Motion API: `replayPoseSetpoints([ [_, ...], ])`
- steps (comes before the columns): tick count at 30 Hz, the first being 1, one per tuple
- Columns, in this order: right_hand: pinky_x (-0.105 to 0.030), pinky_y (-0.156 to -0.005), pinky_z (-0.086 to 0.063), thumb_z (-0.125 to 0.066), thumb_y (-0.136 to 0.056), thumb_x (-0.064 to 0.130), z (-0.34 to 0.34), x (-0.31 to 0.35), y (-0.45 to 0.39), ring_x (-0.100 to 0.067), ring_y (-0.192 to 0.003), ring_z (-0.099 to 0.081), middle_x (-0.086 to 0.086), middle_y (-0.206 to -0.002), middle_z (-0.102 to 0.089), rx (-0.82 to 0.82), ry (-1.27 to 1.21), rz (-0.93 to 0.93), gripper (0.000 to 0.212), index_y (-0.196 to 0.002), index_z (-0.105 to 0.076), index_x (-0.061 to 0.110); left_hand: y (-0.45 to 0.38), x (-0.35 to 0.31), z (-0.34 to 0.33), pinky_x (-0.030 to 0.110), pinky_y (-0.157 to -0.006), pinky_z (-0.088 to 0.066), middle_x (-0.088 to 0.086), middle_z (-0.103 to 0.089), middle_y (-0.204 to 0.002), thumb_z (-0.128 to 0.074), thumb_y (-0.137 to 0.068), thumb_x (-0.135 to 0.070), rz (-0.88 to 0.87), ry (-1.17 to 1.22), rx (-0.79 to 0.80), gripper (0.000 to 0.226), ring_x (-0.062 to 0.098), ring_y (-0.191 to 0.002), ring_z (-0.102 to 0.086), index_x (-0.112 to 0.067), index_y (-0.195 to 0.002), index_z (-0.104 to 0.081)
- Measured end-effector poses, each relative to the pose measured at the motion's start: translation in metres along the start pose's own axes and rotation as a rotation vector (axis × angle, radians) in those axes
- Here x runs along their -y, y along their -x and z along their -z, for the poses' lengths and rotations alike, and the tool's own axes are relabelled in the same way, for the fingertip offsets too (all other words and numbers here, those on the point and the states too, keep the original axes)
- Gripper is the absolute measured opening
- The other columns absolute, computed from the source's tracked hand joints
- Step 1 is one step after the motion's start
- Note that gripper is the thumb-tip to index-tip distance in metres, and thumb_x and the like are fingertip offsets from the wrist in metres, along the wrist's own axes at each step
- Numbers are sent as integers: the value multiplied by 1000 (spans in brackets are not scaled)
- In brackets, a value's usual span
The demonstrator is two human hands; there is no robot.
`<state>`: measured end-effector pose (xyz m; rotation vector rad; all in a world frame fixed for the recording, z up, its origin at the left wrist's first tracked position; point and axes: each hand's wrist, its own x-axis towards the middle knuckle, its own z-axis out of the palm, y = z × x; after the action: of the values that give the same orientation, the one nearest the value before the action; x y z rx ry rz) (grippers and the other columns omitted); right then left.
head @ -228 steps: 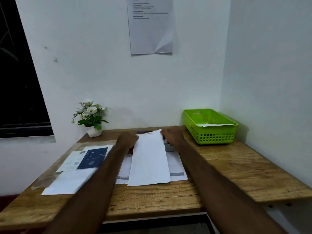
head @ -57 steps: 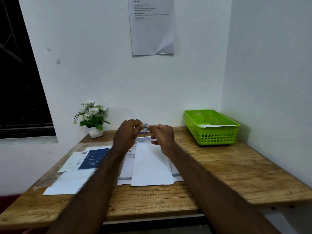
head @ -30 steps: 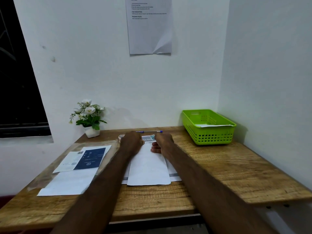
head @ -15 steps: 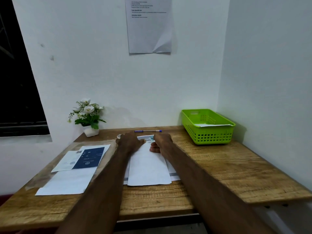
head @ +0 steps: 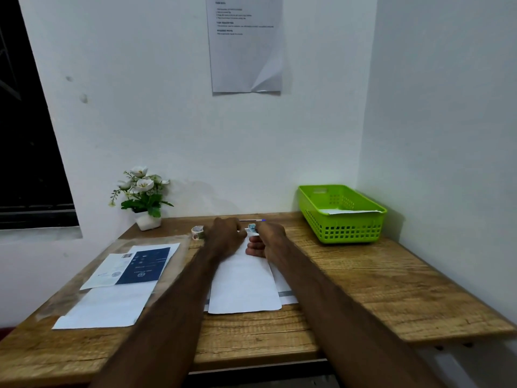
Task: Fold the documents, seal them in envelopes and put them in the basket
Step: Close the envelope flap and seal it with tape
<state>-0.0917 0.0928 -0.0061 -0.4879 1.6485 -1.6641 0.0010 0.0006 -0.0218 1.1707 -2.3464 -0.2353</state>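
Hands are seen stretched forward over a wooden table (head: 363, 278), meeting at the far end of a white envelope (head: 243, 284) that lies lengthwise on the table's middle. The left hand (head: 225, 238) is laid knuckles-up at the envelope's far left corner, its fingers curled downward; whether anything is pinched beneath them cannot be told. The right hand (head: 267, 238) is curled just beside it, and a small blue-and-white sticker (head: 252, 227) is pinched at its fingertips, right at the envelope's far edge. Under the envelope, a printed sheet (head: 285, 292) is partly seen, jutting out on the right side. A roll of tape (head: 198, 232) is set just left of the left hand, and a pen (head: 253, 220) is laid behind both hands near the wall. To the left, more documents (head: 128, 271) are spread on a clear plastic sleeve, one with a dark blue panel, and a plain white sheet (head: 107, 306) is nearer the front edge. A green basket (head: 349, 228) is placed at the far right corner, well apart from the hands, with a white envelope (head: 347, 211) resting across its top. A potted plant (head: 142, 198) with white flowers is stood at the far left corner, and a notice (head: 246, 49) is pinned to the wall above.
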Motion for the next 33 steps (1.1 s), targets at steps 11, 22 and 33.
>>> replayPoseSetpoints([
  [11, -28, -49, -54, -70, -87, 10, 7, 12, -7, -13, -43, -53, -4, -64, -62, -8, -215, 181, 5, -88, -68, 6, 4, -2, 32, 46, -99, -32, -4, -70, -108, -50, -99, -24, -67, 223, -283, 21, 24, -118, -52, -27, -110, -68],
  [22, -26, -45, -50, -72, -87, 9, 4, 10, -3, -15, -46, -53, -5, -63, -65, 21, -282, 240, 14, -96, -71, -1, 1, -8, 33, 44, -94, -34, -11, -72, -108, -54, -98, -42, -89, 291, -310, 24, 23, -113, -57, -29, -99, -75],
  [33, -25, -45, -47, -81, -84, 13, -1, 4, -1, -10, -46, -56, -5, -67, -71, -25, -302, 250, 13, -88, -72, 5, 4, -12, 34, 48, -98, -39, -9, -73, -103, -57, -99, -43, -78, 361, -338, 25, 25, -112, -59, -26, -99, -74],
])
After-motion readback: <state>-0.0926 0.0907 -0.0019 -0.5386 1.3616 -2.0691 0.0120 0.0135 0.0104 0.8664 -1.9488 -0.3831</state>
